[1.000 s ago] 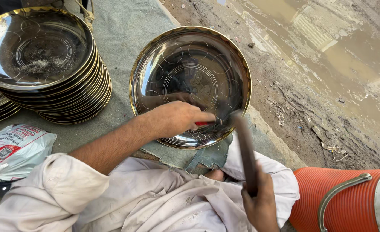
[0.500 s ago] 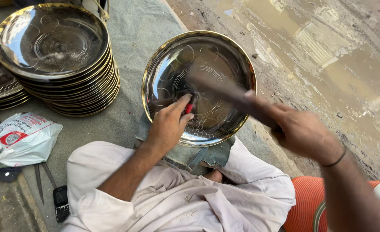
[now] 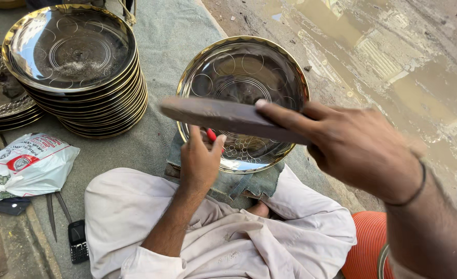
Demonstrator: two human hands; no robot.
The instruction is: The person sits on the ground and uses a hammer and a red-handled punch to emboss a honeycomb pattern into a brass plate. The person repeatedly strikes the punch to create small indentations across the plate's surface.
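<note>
Since half a second ago the right hand (image 3: 360, 150) has swung the wooden striking stick (image 3: 228, 118) up over the engraved metal plate (image 3: 244, 98), so a blow looks due. Stick's long axis runs left-right, free end pointing left, fingers clamped on it. Left hand (image 3: 200, 163) pinches a red-tipped punch (image 3: 211, 135) against the plate's near rim. Plate sits on denim cloth (image 3: 238, 185), right of the stacked plates (image 3: 76, 67).
</note>
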